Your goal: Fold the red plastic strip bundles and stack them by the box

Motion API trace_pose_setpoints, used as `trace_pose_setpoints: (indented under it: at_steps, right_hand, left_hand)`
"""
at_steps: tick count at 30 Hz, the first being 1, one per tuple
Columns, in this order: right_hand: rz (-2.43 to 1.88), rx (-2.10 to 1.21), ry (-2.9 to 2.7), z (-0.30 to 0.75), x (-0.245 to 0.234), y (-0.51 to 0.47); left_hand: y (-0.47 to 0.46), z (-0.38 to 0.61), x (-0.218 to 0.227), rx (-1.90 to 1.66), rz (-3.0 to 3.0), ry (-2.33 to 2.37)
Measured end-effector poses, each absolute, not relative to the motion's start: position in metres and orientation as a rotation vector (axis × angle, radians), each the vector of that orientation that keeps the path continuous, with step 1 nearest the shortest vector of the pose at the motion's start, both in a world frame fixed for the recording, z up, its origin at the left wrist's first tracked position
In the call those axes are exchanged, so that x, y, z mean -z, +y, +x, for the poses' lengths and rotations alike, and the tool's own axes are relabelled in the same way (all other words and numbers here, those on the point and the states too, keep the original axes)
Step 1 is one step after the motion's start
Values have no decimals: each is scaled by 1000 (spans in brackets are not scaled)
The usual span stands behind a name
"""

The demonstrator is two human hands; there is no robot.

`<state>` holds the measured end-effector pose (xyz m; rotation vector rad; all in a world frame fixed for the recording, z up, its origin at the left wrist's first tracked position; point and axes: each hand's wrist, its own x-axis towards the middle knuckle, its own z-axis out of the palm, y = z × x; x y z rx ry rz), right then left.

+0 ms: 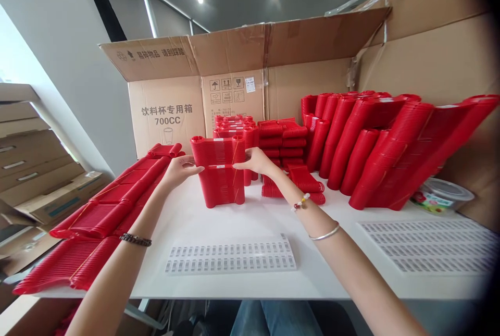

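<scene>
Upright on the white table (pixel 183 221) stands a bundle of stacked red plastic pieces (pixel 223 188), with a second red bundle (pixel 217 153) on top of it. Both have rounded ends, ribbed edges and a small white label; an orange band runs round the upper one. My left hand (pixel 183 169) holds the upper bundle at its lower left, thumb in front. My right hand (pixel 254 161) grips its lower right corner, the fingers partly hidden. A sheet of small printed labels (pixel 230 256) lies on the table in front of the bundles.
Red bundles lie in rows at the left (pixel 113 206). Others are piled behind (pixel 283 140) and stand leaning at the right (pixel 390 153). A second label sheet (pixel 429 247) and a clear lidded tub (pixel 441 194) are at the right. Cardboard (pixel 167 96) walls the back.
</scene>
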<state>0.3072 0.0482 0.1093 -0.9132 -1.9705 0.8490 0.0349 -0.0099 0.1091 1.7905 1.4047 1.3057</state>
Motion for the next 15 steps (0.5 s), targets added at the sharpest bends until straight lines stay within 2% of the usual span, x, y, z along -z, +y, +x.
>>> trace_pose_setpoints:
  at_steps: [15]
  right_hand:
    - [-944, -821, -2002, 302, -105, 59]
  left_hand:
    - [9, 26, -89, -1336, 1768, 1385]
